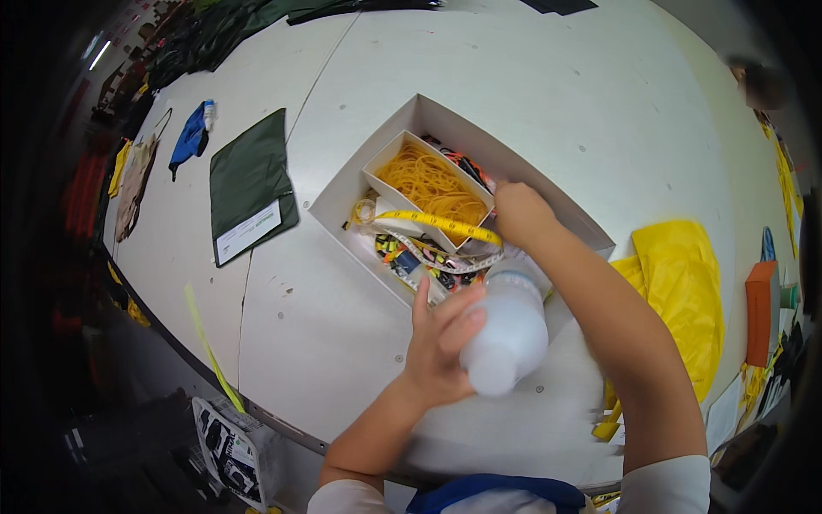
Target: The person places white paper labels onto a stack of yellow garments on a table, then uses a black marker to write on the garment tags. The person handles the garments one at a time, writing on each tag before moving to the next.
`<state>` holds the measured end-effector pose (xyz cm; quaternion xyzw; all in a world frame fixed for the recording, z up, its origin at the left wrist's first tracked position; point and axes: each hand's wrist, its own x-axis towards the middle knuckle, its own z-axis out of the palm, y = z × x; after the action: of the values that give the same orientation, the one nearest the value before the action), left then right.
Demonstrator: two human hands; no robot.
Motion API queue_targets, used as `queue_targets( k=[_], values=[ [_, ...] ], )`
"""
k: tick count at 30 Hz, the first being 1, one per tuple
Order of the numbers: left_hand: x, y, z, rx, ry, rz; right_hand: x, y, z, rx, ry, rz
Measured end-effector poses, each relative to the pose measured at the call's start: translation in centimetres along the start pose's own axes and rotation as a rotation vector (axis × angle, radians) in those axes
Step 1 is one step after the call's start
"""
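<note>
A white plastic bottle (514, 330) leans at the near corner of an open grey-white box (368, 167). My left hand (437, 343) grips the bottle's side, one finger pointing up. Over the box's right part, my right hand (524, 216) is curled closed; its fingertips and anything in them are hidden. Inside the box, a smaller tray (377, 170) holds yellow rubber bands (428, 182). A yellow measuring tape (437, 221) and a white one (428, 259) curl across it. Small colourful pieces (398, 257) lie in the near compartment, and dark and orange ones (458, 161) behind the tray.
On the white table (342, 343), a dark green packet (253, 176) with a white label lies left of the box. A blue cloth (188, 141) lies farther left. Yellow fabric (681, 291) is beside my right forearm. Dark fabric (205, 38) is heaped at the far left.
</note>
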<state>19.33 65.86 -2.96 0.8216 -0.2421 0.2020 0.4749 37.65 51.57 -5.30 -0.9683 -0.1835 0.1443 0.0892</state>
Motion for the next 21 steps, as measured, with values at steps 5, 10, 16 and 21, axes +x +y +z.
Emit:
queue_targets(
  k=[5, 10, 16, 21],
  values=[
    [1.5, -1.2, -0.6, 0.112, -0.034, -0.045, -5.7, -0.2, -6.4, 0.013, 0.053, 0.036],
    [2.7, -2.0, -1.2, 0.309, -0.028, -0.344, -15.6, 2.3, -11.8, 0.578, 0.233, 0.247],
    [-0.5, 4.5, 1.4, 0.534, 0.007, -0.294, -25.8, 8.6, -8.4, 0.981, 0.382, 0.510],
    [-0.8, 3.9, 5.1, 0.762, -0.362, -0.145, -31.3, 11.1, -5.2, 1.137, 0.454, 0.525]
  ],
)
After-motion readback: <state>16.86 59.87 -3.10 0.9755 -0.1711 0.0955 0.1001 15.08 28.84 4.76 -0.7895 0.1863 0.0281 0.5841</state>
